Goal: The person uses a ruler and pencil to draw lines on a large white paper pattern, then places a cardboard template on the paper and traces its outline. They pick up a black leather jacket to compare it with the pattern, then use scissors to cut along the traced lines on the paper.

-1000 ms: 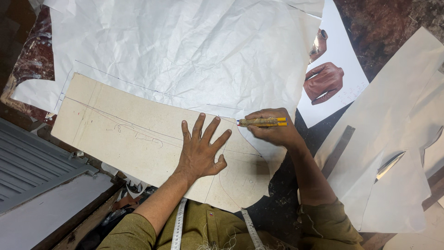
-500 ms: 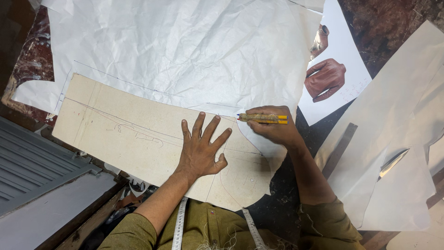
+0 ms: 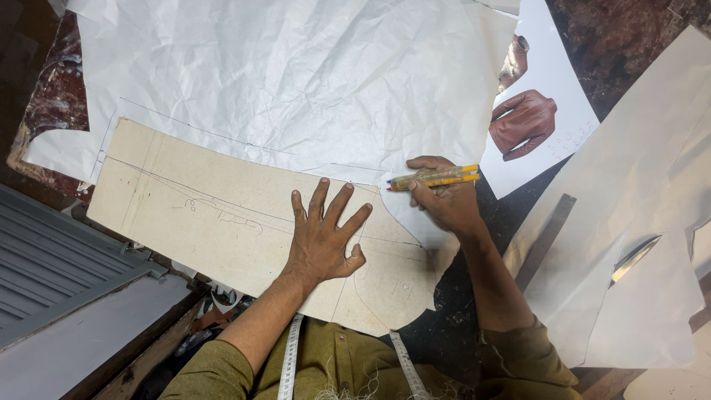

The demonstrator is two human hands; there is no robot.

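Spread flat, the left hand (image 3: pixel 324 241) is pressed on a beige curved cardboard pattern piece (image 3: pixel 222 222), which is laid over crumpled white paper (image 3: pixel 296 74) on the desk. Just beside it, a yellow pencil (image 3: pixel 433 178) is pinched in the right hand (image 3: pixel 444 196), its tip at the pattern's upper edge.

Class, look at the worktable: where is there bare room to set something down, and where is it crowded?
Free: the crumpled white paper above the cardboard pattern, and the dark tabletop top right. Crowded: where the left hand presses the pattern and the right hand holds the yellow pencil.
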